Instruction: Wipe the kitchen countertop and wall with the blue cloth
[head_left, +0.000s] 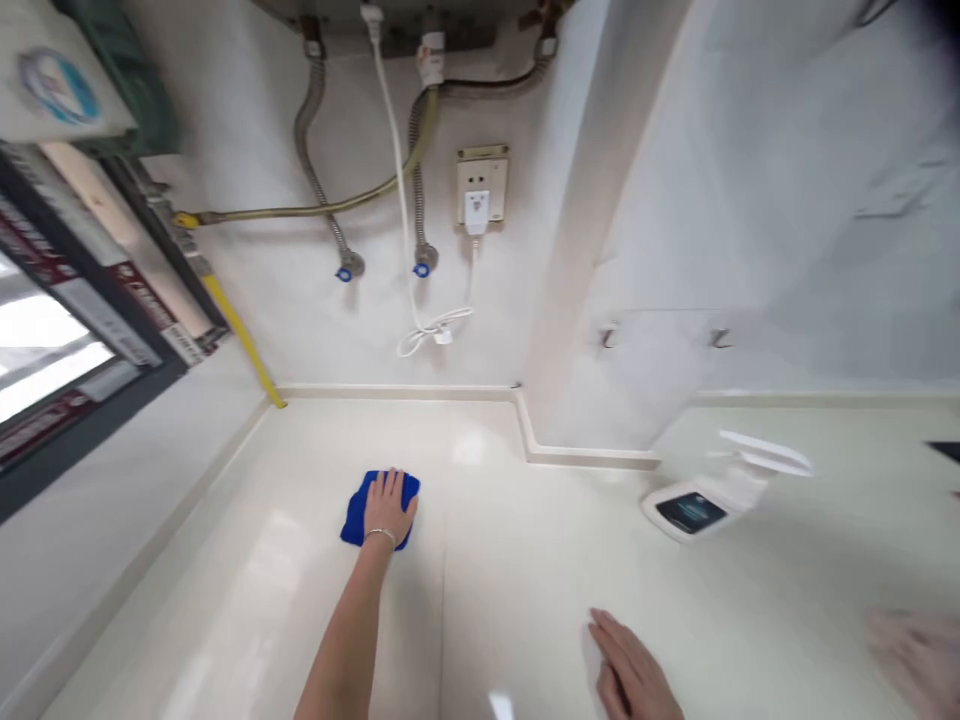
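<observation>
Wiping seems under way, the amount done or remaining unclear: the left hand (388,510) lies flat, fingers slightly spread, on a blue cloth (355,518) on the bench (510,570); the right hand (636,668) holds its fingers together.

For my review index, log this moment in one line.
left hand: flat on blue cloth | right hand: near countertop, contact unclear | blue cloth: on countertop | white bottle: on countertop, farther right

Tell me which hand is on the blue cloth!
The left hand, with the bracelet, rests flat on the blue cloth. The right hand and the blurry hand at the right edge are away from it.
</observation>
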